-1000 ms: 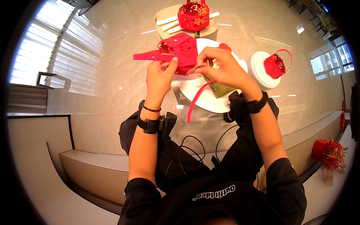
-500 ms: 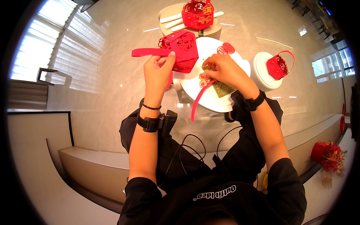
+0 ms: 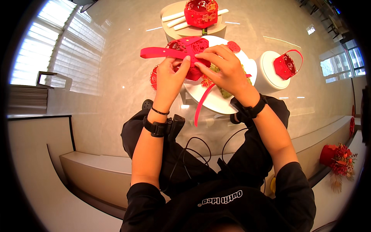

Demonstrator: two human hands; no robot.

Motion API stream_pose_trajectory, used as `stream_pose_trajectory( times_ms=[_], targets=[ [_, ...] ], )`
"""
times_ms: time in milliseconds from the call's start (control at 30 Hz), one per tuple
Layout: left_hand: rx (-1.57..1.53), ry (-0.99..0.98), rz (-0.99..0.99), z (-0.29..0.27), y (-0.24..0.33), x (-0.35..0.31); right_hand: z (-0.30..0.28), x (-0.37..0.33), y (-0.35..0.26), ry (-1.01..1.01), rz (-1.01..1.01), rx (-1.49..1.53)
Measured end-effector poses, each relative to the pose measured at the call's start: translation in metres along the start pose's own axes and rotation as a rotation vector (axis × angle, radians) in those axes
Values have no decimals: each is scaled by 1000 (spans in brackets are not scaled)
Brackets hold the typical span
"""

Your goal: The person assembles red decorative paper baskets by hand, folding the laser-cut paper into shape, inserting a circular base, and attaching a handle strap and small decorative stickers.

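Note:
A red openwork basket [image 3: 188, 43] with cut-out patterns is held above the round white table [image 3: 206, 101]. My left hand [image 3: 172, 77] pinches it where its red strap handle [image 3: 154, 52] crosses the side; the strap sticks out to the left. My right hand [image 3: 228, 71] is at the basket's right side, thumb and forefinger close together against the strap's end. Whatever may be between those fingertips is too small to make out. Below them on the table lie a red bow ornament [image 3: 207, 81], a loose red strip [image 3: 202, 105] over the edge and a greenish packet [image 3: 225, 93], partly hidden.
A red round piece [image 3: 233, 47] lies at the table's far side. A finished-looking red basket [image 3: 285, 66] stands on a white stool [image 3: 267, 79] at right. Beyond, a beige stool [image 3: 172, 35] bears another red basket [image 3: 201, 16] and white rolls [image 3: 174, 16]. Black cables [image 3: 189, 149] hang over my lap.
My right hand has moved left from the packet on the table to the basket. The basket has tipped and come slightly nearer, its strap still in my left hand.

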State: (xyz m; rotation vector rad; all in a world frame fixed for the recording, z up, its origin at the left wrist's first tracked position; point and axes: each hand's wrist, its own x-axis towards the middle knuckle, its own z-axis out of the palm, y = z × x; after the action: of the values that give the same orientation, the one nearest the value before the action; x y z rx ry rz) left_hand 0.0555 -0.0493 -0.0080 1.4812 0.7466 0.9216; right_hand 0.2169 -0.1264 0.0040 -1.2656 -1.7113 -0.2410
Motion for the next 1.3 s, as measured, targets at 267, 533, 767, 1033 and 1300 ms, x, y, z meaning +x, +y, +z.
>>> stream_pose_trajectory(
  times_ms=[267,533,767,1033,1300],
  targets=[
    [-117,-127,23,-1,-4,0,-2,1,1,5,26,34],
    [-135,-133,19,0,-3,0,-6,3,0,-15,66,44],
    [-156,-119,0,3,1,-2,-8,2,-2,-34,101,24],
    [-58,-3,46,-9,3,2,-14,6,-2,-10,152,108],
    [97,283,232,-47,14,14,-50,-3,54,-106,468,21]
  ],
)
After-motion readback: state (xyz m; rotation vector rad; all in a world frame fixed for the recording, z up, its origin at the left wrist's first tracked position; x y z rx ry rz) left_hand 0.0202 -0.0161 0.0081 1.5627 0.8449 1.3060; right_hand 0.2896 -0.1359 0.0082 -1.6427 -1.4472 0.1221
